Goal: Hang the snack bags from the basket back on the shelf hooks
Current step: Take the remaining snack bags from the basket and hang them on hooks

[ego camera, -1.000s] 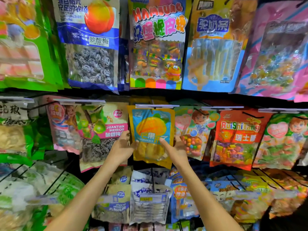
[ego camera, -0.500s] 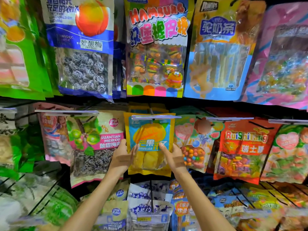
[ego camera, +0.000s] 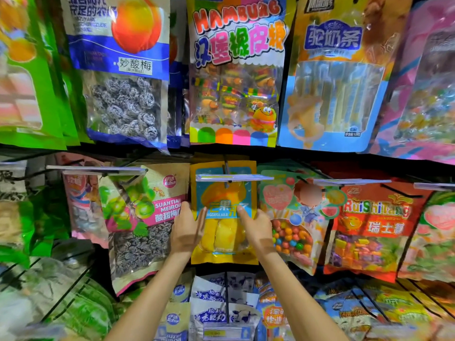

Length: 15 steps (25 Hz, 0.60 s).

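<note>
The left hand (ego camera: 187, 230) is pinching the left edge of the mango bag (ego camera: 225, 242), with the thumb lying across the front and the other fingers passing behind. The right hand (ego camera: 257, 228) is gripping the right edge in the same way. Both hands are closing narrowly on the film — neither is spread.

Holding both edges at mid-height is keeping the bag flat and square. This is judged to be guiding its top hole along the hook (ego camera: 226, 168). The hook is showing at the top centre of the mango bag, and its rod appears to be passing through the header. How far back the bag is sitting cannot be told.

The clear label strip (ego camera: 234, 177) is crossing in front of the mango bag's upper part. Left of the mango bag, a plum bag (ego camera: 145, 217) is hanging. Right of it, a candy bag (ego camera: 293, 225) is hanging just beside its edge — contact cannot be confirmed. Above the mango bag, a Hamburg gummy bag (ego camera: 236, 70) is hanging on the higher row.
</note>
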### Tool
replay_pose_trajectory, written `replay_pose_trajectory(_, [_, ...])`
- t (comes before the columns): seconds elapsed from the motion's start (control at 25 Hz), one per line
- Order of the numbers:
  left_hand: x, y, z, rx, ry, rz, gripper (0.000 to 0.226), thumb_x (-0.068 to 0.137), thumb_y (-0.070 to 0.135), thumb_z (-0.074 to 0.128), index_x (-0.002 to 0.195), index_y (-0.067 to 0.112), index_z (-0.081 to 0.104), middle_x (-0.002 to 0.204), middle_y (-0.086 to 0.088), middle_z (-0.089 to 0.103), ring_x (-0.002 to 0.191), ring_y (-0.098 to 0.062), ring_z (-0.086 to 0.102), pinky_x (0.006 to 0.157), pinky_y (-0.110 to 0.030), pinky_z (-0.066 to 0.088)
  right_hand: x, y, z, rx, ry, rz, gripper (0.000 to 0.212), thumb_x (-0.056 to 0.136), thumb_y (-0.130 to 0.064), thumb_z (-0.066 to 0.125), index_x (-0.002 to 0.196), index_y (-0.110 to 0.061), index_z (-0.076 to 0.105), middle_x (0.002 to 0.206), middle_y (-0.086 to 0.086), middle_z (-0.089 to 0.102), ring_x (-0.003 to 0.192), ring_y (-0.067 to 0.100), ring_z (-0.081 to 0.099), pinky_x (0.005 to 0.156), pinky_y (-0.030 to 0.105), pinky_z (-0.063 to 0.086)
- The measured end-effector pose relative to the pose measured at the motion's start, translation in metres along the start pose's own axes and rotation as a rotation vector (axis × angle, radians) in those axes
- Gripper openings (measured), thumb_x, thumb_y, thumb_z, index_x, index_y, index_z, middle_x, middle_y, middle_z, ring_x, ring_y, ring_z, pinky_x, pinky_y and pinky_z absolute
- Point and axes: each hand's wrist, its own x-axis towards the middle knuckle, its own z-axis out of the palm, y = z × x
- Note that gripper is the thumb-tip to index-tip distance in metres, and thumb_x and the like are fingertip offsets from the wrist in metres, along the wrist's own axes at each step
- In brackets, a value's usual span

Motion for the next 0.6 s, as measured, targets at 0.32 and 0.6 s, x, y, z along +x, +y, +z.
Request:
replay_pose_trajectory(0.32, [0.003, 0.001, -0.001, -0.023, -0.056, 0.000, 0.022, 0.100, 0.021, 0.055, 0.098, 0.011, 0.036, 0.066, -0.001, 0.043, 0.052, -0.013, 0.043, 0.040, -0.016, 0.025, 0.002, 0.002, -0.005, -0.001, -0.073, 0.054, 0.081, 0.094, -0.051, 0.058, 0.150, 0.002, 0.032, 0.141, 0.017, 0.051, 0.128, 0.030, 0.051, 0.099, 0.035, 0.044])
replay_pose_trajectory(0.6, [-0.004, -0.003, -0.013, -0.108, -0.175, -0.070, 0.063, 0.098, 0.029, 0.058, 0.146, -0.002, 0.031, 0.135, -0.021, 0.053, 0.111, -0.030, 0.060, 0.092, -0.039, 0.049, 0.000, 0.002, -0.002, 0.056, -0.096, 0.104, 0.049, 0.089, -0.055, 0.063, 0.080, -0.008, 0.049, 0.069, 0.004, 0.043, 0.062, 0.015, 0.043, 0.058, 0.029, 0.034])
